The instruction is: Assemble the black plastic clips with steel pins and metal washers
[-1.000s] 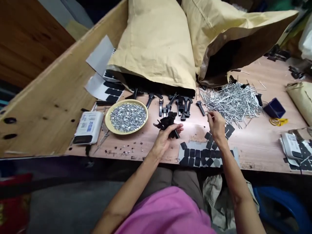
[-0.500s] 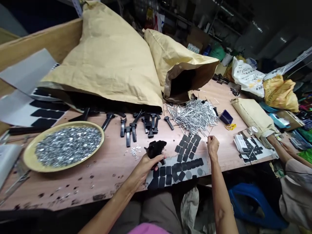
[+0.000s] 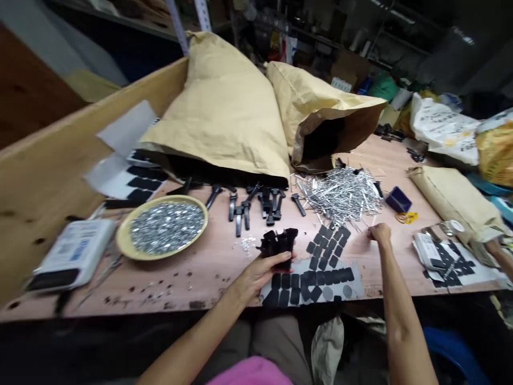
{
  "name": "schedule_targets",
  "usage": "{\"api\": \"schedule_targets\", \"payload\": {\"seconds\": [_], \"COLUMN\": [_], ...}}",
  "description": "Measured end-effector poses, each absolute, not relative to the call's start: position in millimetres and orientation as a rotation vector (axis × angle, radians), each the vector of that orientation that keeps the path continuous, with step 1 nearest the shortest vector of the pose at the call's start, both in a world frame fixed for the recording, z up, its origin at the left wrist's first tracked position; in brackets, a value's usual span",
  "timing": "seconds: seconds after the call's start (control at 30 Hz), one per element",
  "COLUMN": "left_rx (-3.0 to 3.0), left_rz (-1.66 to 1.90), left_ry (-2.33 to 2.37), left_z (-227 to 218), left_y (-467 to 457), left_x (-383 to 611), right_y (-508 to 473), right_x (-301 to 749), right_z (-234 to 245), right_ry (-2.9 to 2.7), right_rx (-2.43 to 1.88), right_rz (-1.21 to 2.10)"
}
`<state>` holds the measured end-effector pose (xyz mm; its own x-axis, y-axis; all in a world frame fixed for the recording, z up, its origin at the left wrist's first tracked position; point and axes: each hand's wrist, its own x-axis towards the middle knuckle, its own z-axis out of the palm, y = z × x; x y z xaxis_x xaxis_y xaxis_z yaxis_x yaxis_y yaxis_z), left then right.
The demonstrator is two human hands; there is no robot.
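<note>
Our left hand (image 3: 258, 271) grips a cluster of black plastic parts (image 3: 276, 243), thumb across the near side; their number and exact shape are lost in blur. Our right hand (image 3: 380, 233) is well apart from it, fingers curled inward at the worktop, and we cannot tell whether they pinch anything.

A second ago our right forearm lay across the black rounded pads (image 3: 329, 246); now it is to the right of them, so the pads and their grey backing sheet (image 3: 358, 282) show uncovered between our arms. Our left hand has drawn back from the black T-shaped pieces (image 3: 238, 219), and a small scatter of washers (image 3: 246, 244) now shows just beyond it. For the work in hand, we read this as a division: the left keeps the cluster while the right deals with something on its own side, near the heap of metal pins (image 3: 340, 195).

That heap lies just beyond our right hand, toward its left. Farther beyond and rightward are a dark blue box (image 3: 398, 199) and yellow rubber bands (image 3: 406, 217). Left of our left hand sits a yellow bowl (image 3: 123, 235) full of washers. Well to our right hand's right, part of a co-worker's hand (image 3: 498, 250) shows at the edge.
</note>
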<state>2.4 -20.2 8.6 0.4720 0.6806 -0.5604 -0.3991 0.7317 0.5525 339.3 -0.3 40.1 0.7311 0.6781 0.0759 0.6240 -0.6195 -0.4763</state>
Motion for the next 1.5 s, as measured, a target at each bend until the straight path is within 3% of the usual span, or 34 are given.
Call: {"api": "schedule_targets", "payload": {"seconds": [0.1,0.23,0.33,0.7,0.97,1.07,1.27,1.5], "left_rx": [0.554,0.932,1.137,1.303,1.155,1.032,0.899,0.99], "left_rz": [0.721,0.863,0.911,0.976,0.992,1.023,1.065,1.076], "left_ry": [0.819,0.787,0.77,0.734,0.718,0.736,0.735,0.788], "left_z": [9,14,15,10,7,8,10,8], "left_y": [-20,-22,-23,-23,-25,-23,-13,4], "left_x": [-1,-1,0,-3,-3,-5,-9,-9], "right_y": [-8,-31,-43,-36,-34,-15,61,96], "right_x": [315,247,197,176,175,185,210,209], "right_z": [51,72,84,81,87,82,35,8], "right_ry": [-0.968,-1.126,-1.312,-1.758,-1.604,-1.623,-2.105,-2.318], "right_rx": [-2.332,-1.689,-1.488,-1.449,-1.404,-1.44,-1.883,-1.899], "right_rz": [0.312,0.76,0.883,0.759,1.07,0.921,-0.018,-0.108]}}
